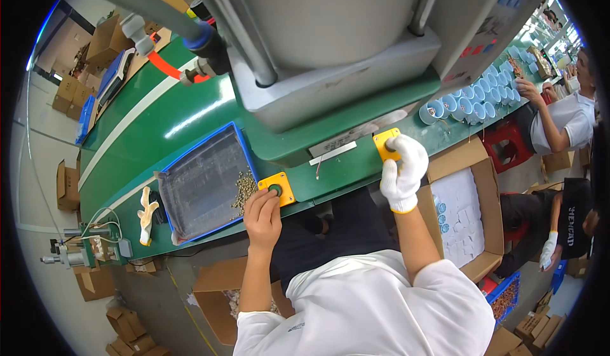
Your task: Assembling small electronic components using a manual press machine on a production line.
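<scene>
My bare left hand [262,217] rests at a yellow button box [286,197], its fingers together and bent, with the tips at the green button [275,189]. Nothing is held in it. My right hand [405,173], in a white knitted glove, reaches over a second yellow button box [380,141]; its fingertips are on the dark button, and the thumb stands apart. A large grey press [337,45] with a green base [286,143] rises just beyond both hands. The press's working area is hidden. Left of my left hand, small brass-coloured parts [244,189] lie heaped in a blue-rimmed tray [197,178].
A spare glove [147,216] lies left of the tray on the green bench [127,188]. Light blue cups [470,102] crowd the bench at right. An open carton [434,184] with white contents stands by my right arm; another carton [213,280] sits below left. Co-workers [565,121] sit at right.
</scene>
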A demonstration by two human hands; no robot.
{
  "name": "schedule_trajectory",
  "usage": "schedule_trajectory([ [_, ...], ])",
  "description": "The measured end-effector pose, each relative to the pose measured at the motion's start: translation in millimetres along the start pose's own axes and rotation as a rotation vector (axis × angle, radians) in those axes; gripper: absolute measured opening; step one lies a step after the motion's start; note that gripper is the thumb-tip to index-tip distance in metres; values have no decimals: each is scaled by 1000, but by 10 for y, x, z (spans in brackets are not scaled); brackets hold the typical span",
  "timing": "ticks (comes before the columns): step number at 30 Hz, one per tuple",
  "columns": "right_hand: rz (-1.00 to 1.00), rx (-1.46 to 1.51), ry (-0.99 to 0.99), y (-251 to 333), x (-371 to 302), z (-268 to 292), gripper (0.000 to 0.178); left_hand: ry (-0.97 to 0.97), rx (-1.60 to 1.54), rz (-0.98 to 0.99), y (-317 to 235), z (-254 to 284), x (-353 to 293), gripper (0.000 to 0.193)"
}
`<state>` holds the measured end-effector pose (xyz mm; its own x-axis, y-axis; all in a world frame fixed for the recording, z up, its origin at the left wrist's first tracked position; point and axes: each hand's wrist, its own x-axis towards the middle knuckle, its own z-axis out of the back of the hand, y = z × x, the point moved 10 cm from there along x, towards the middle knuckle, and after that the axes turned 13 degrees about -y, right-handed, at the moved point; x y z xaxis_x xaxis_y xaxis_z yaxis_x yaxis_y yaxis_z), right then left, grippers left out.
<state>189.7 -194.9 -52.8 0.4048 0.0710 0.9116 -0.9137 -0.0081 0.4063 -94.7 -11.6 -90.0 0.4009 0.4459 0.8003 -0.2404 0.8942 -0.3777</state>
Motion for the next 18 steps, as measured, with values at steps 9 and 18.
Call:
schedule_trajectory([
  [9,-341,181,32,-693,-271,-160,27,-115,-19,121,162,24,60,6],
  [18,-539,214,90,-948,-479,-218,36,-340,-31,225,134,90,120,8],
])
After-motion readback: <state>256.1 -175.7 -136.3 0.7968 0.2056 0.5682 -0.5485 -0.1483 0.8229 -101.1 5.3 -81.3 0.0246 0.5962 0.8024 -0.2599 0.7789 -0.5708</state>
